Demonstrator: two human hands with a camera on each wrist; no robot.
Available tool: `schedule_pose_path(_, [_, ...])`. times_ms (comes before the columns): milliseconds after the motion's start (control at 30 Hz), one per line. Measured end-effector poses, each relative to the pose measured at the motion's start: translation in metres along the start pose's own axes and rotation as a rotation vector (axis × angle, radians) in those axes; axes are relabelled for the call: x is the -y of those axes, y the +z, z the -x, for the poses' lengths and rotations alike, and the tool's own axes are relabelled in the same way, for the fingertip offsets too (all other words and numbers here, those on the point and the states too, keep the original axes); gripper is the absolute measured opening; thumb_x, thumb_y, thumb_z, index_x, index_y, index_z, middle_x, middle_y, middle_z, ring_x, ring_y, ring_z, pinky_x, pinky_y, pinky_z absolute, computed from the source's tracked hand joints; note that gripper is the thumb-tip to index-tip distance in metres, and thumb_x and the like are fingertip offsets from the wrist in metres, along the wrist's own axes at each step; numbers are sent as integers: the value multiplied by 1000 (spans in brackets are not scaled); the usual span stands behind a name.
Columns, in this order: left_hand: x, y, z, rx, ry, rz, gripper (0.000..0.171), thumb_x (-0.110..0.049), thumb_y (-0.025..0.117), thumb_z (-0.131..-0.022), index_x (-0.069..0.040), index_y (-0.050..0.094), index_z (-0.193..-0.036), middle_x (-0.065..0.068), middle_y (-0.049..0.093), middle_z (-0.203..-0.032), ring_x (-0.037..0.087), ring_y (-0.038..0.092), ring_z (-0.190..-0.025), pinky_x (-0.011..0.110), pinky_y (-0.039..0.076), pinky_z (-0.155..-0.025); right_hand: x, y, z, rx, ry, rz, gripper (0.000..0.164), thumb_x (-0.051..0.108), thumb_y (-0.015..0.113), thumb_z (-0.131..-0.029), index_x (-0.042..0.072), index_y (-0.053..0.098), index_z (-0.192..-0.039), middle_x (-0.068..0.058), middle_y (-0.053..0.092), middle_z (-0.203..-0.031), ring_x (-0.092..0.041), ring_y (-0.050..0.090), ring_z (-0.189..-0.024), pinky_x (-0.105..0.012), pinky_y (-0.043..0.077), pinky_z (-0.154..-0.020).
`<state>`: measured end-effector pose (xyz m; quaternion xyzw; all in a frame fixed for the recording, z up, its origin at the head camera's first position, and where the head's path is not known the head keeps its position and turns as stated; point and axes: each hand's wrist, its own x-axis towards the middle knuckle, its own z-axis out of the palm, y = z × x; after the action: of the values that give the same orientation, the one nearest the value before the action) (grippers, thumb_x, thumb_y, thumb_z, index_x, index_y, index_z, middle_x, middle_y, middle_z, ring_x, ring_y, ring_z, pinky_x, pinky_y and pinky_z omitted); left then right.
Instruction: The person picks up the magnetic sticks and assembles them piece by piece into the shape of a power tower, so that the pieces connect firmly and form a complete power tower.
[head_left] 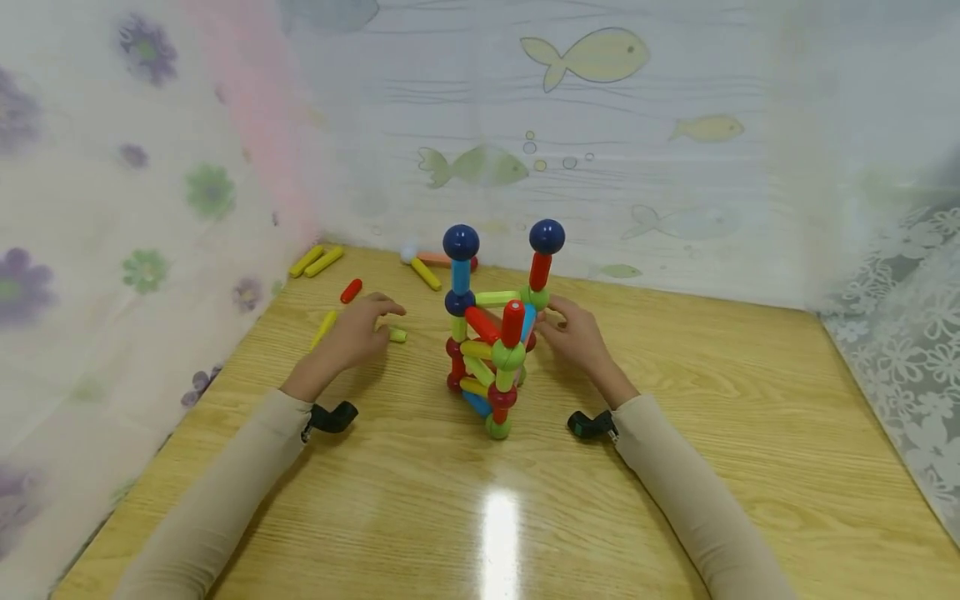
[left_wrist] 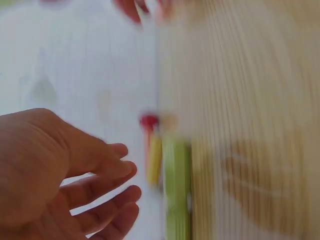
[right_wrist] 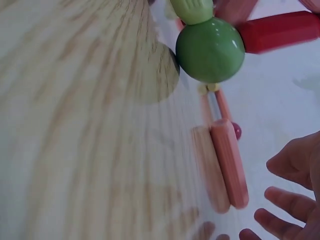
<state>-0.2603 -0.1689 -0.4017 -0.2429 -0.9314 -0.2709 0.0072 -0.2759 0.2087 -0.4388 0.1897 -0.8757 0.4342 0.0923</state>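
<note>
A tower of plastic sticks and balls [head_left: 508, 356] stands in the middle of the table, two dark blue balls [head_left: 547, 237] topping its rear posts and a red stick [head_left: 513, 325] upright on its front post. To its left, my left hand [head_left: 354, 335] hovers with loosely bent fingers, holding nothing, beside a light green stick [head_left: 397, 335] partly hidden by the hand. Close by the tower's right side is my right hand [head_left: 579, 337], fingers spread and holding nothing. A salmon-pink stick [right_wrist: 230, 162] lies near those fingers in the right wrist view.
Yellow sticks [head_left: 324, 261] lie at the table's back left, with a short red stick [head_left: 351, 291] nearer. Behind the tower are another yellow stick [head_left: 426, 273], a white ball [head_left: 408, 254] and an orange stick [head_left: 433, 259]. Printed cloth [head_left: 585, 167] hangs along the back edge.
</note>
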Motion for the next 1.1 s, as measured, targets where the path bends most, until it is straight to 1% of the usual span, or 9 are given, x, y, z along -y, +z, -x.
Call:
schedule_pose_path(67, [12, -5, 2, -5, -36, -100, 36, 7, 60, -95, 7, 67, -131, 26, 59, -131, 44, 58, -115, 53, 52, -87, -1, -2, 1, -7, 24, -6, 35, 6, 67, -99, 6, 69, -134, -16, 62, -140, -36, 56, -131, -54, 53, -96])
schedule_pose_path(100, [16, -6, 3, 8, -48, -124, 36, 4, 63, -95, 7, 67, -131, 26, 58, -129, 42, 59, -111, 52, 52, -85, -2, -3, 2, -10, 31, -4, 35, 4, 66, -99, 6, 68, -135, -16, 62, -140, -37, 55, -131, -54, 54, -96])
schedule_pose_path(200, [25, -5, 3, 53, -56, -142, 38, -4, 72, -96, 7, 68, -132, 23, 59, -122, 34, 60, -98, 47, 53, -82, -4, -6, 3, -13, 49, -2, 35, 1, 66, -99, 4, 68, -134, -16, 62, -140, -38, 56, -129, -53, 55, -95])
schedule_pose_path(300, [28, 0, 0, 66, -33, -148, 33, -8, 75, -96, 6, 72, -126, 18, 61, -112, 28, 60, -88, 43, 53, -78, -4, -9, 4, -8, 59, -3, 34, 1, 65, -99, 1, 67, -133, -18, 62, -140, -39, 56, -127, -53, 55, -94])
schedule_pose_path(433, [28, 5, -2, 17, 11, -223, 15, -9, 77, -96, 2, 78, -105, 11, 62, -95, 26, 60, -82, 41, 53, -75, -5, -11, 5, 4, 68, -1, 33, 2, 65, -100, -2, 67, -133, -19, 62, -139, -40, 57, -125, -53, 55, -94])
schedule_pose_path(567, [26, 7, -1, -3, 16, -246, 14, -12, 73, -99, 2, 77, -96, 12, 64, -95, 28, 63, -82, 42, 55, -75, -4, -11, 7, -2, 79, 8, 33, 1, 65, -99, -2, 68, -132, -19, 63, -137, -40, 59, -123, -54, 55, -94])
schedule_pose_path(767, [25, 3, 1, -7, -45, -138, 25, -14, 70, -102, 8, 74, -112, 20, 64, -116, 32, 67, -92, 45, 57, -81, -3, -14, 11, -5, 106, 13, 33, 4, 64, -99, -1, 68, -131, -19, 65, -134, -39, 61, -121, -54, 55, -94])
schedule_pose_path(933, [15, -14, 0, -99, 23, 37, 26, -13, 72, -101, 3, 73, -121, 18, 69, -114, 31, 69, -89, 46, 58, -75, -1, -23, 15, -22, 113, 0, 31, 7, 64, -100, 1, 69, -130, -18, 65, -134, -38, 61, -121, -56, 54, -95])
schedule_pose_path(1100, [-2, -32, 4, -210, 68, 250, 30, -20, 70, -103, -8, 73, -130, 9, 67, -111, 28, 69, -85, 37, 58, -68, 5, -31, 19, -36, 109, -20, 30, 8, 65, -102, 1, 69, -131, -17, 65, -133, -37, 62, -119, -56, 54, -94])
